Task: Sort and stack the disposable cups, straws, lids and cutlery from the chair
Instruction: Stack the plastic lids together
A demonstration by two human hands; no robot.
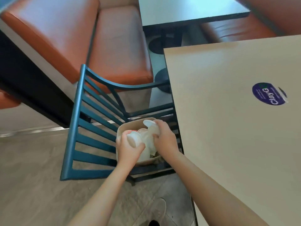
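Left cup (134,141) is gripped by left hand (128,150), right cup (150,125) by right hand (165,138), above a chair (75,111); thin, light walls are judged crushable, best held gently midway

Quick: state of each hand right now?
Left hand: holds a white cup.
Right hand: grips a white piece, cup or lid unclear.

Looking down at a blue slatted chair (78,111) pushed beside a tan table (228,119). A beige tub (130,125) of white disposable cups sits on its seat. The left hand (128,148) grips one white cup (133,140); the right hand (164,138) grips a second cup (150,125), tilted. An orange bench (114,46) stands beyond
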